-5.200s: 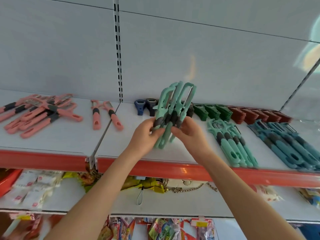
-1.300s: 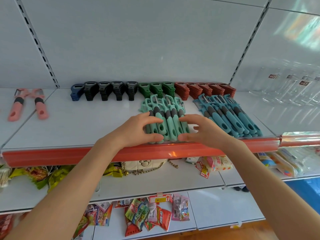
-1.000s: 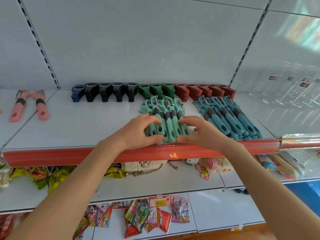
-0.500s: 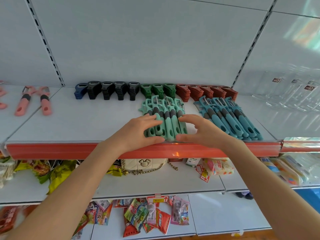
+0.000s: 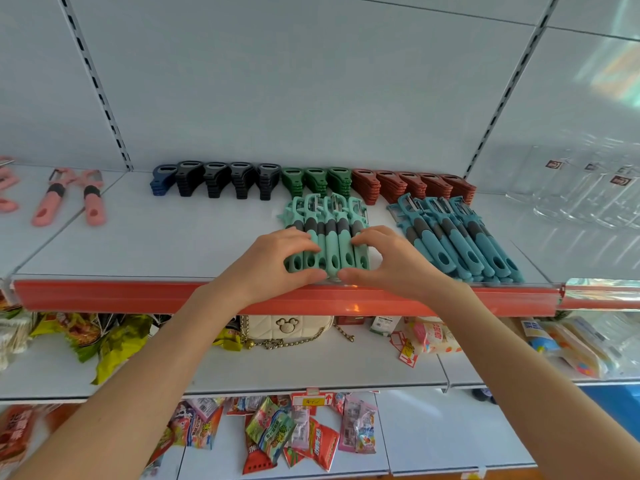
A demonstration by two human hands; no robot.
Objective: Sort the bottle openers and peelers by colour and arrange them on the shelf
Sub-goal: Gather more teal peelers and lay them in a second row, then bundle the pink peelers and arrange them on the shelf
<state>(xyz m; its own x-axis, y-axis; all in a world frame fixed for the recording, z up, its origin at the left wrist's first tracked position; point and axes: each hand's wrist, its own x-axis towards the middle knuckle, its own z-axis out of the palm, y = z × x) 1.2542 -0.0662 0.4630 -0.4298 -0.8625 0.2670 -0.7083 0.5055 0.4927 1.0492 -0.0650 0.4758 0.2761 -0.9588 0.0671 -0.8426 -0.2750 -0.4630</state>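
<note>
A row of mint green peelers (image 5: 330, 233) lies side by side on the white shelf (image 5: 156, 237), handles toward the red front edge. My left hand (image 5: 277, 261) presses its left side and my right hand (image 5: 391, 261) its right side, fingers over the handles and thumbs at the handle ends. Teal blue peelers (image 5: 457, 233) lie just to the right. Behind stand lines of dark bottle openers (image 5: 221, 180), green bottle openers (image 5: 315, 178) and red-brown bottle openers (image 5: 412, 185). Pink peelers (image 5: 69, 199) lie at far left.
Clear glass cups (image 5: 588, 188) stand on the shelf section at right. The red price strip (image 5: 104, 294) runs along the shelf front. Below it, a white quilted bag (image 5: 287, 329) and snack packets (image 5: 277, 431) fill the lower shelves.
Five seconds ago both hands held the mint green peelers upright in the air; now they lie on the shelf between the hands. Over the last second the hands barely moved.
</note>
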